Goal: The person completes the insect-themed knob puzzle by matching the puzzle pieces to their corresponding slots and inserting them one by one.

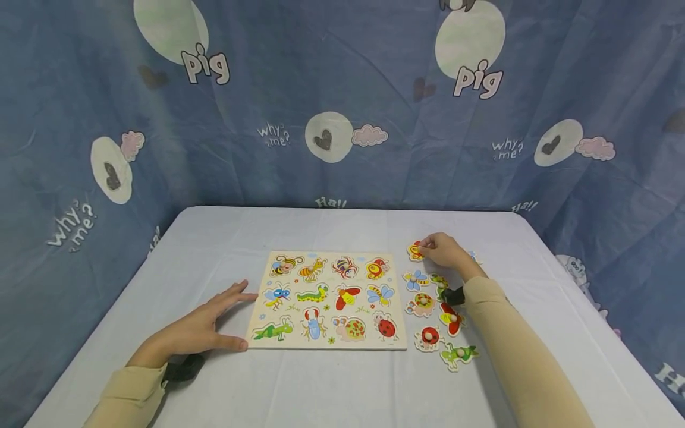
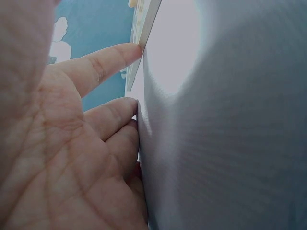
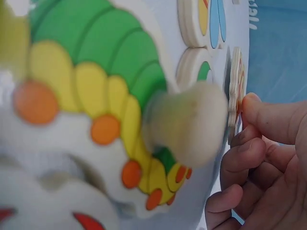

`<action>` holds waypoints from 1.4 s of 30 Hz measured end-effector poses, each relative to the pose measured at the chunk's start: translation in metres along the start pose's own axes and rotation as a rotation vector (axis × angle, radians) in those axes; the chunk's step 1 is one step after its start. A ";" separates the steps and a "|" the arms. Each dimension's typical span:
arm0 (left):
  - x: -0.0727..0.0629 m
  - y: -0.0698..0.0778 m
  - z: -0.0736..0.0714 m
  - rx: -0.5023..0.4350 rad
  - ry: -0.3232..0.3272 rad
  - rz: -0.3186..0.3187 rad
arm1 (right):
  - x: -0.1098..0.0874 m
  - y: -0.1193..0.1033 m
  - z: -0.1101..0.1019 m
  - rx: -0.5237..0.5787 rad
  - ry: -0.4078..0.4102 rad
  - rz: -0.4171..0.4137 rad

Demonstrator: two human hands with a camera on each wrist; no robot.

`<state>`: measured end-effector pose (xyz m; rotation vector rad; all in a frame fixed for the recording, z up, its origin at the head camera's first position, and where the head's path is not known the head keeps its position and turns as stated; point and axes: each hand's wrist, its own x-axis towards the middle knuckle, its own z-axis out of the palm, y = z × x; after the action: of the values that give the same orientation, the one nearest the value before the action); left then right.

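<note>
– How do the hands stand?
– The left hand (image 1: 200, 324) is spread wide, thumb and forefinger at the left edge of the board (image 1: 332, 288). The right hand (image 1: 445, 253) pinches a flat red-and-yellow piece (image 1: 413, 252).
– Where?
– Right of the board, which shows twelve colourful creatures.

- The piece (image 1: 414, 251) I pinch: red and yellow.
- Caterpillar piece (image 3: 100, 43): green bands, yellow underside, orange feet.
- Board (image 1: 369, 344), left of these: cream, printed with multicoloured insects.
- My sleeves (image 1: 514, 345): plain beige.
- Far backdrop (image 1: 342, 181): blue, with pale ovals, pink clouds.
- Tablecloth (image 1: 321, 392): white.
</note>
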<state>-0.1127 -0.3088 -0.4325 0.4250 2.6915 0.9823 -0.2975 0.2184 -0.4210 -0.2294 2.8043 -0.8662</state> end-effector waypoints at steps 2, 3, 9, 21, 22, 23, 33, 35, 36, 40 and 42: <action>0.000 0.000 0.001 0.003 -0.001 0.002 | 0.000 0.001 0.000 0.004 0.001 -0.001; 0.000 0.000 0.001 0.004 -0.001 0.001 | 0.000 0.001 -0.001 0.004 0.002 -0.004; -0.001 0.000 0.000 0.016 0.008 -0.003 | -0.003 -0.002 -0.002 0.016 0.004 -0.022; 0.003 -0.003 -0.005 0.011 -0.003 0.013 | -0.010 -0.015 0.002 0.050 -0.017 0.011; 0.004 -0.004 -0.006 0.011 -0.004 0.015 | -0.011 -0.017 0.003 0.057 -0.023 0.013; 0.004 -0.004 -0.007 0.010 -0.003 0.017 | -0.011 -0.019 0.003 0.063 -0.028 0.015; 0.007 -0.004 -0.007 0.000 -0.010 0.012 | -0.012 -0.032 0.012 0.108 -0.063 0.011; 0.007 -0.005 -0.007 0.002 -0.009 0.013 | -0.012 -0.035 0.015 0.106 -0.072 0.003; 0.007 -0.006 -0.007 0.002 -0.007 0.013 | -0.012 -0.036 0.016 0.105 -0.073 0.000; 0.008 -0.006 -0.007 0.004 0.000 0.011 | -0.013 -0.042 0.019 0.105 -0.077 -0.029; 0.007 -0.007 -0.007 0.004 0.002 0.009 | -0.013 -0.045 0.021 0.105 -0.078 -0.039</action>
<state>-0.1231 -0.3149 -0.4328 0.4372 2.6955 0.9807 -0.2756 0.1731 -0.4106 -0.2958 2.6822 -0.9878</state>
